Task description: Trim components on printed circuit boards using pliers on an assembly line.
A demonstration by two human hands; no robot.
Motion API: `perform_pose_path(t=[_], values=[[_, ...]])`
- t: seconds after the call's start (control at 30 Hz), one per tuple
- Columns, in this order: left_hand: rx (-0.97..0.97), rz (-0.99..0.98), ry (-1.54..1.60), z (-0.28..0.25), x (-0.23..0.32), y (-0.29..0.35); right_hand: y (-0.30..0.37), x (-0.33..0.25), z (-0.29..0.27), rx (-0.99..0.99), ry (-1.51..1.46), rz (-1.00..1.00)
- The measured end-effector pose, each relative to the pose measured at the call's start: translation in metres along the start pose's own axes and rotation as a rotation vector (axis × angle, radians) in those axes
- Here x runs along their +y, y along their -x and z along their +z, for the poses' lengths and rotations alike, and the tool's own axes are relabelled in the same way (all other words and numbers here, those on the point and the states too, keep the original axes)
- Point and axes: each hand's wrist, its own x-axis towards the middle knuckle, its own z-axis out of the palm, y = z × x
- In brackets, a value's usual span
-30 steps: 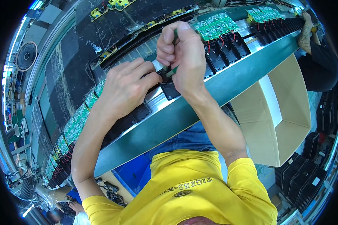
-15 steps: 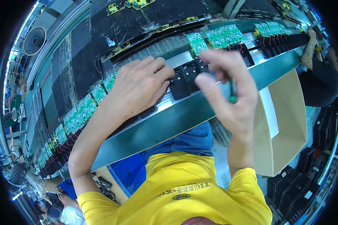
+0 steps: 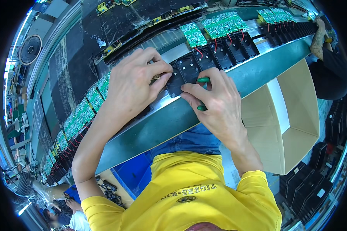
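Observation:
Thumb and forefinger of my left hand (image 3: 137,82) are pinched together at the left edge of a black plastic tray (image 3: 176,82); whatever they hold is hidden. My right hand (image 3: 219,102) is closed around a tool with two green handles (image 3: 203,80), its working end out of sight. Its fingertips are at the near right corner of that same tray. More black trays with small metal studs, such as a neighbouring tray (image 3: 189,66), stand in a row to the right. Red wires run from them to a green circuit board (image 3: 193,34) behind.
The row lies on a metal rail above the green bench edge (image 3: 154,134). More circuit boards (image 3: 79,115) line the left side. An open cardboard box (image 3: 264,127) stands at right, near another person's arm (image 3: 317,44). A black mat (image 3: 115,27) covers the far side.
My right hand has come down and left from a raised, blurred position to the black tray. My left hand remains pinched at the tray's left edge. The whole view has shifted slightly.

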Motion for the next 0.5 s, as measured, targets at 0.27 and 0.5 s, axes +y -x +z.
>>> perform_pose_path(t=[0.27,0.5], values=[[0.001,0.013,-0.049,0.0037,-0.0007,-0.0023,0.0003,0.0010,0.0001,-0.003,-0.020,0.006],[-0.005,-0.053,0.084,0.0041,-0.0002,-0.0031,0.0001,0.0009,0.0002,-0.004,-0.033,0.011]])
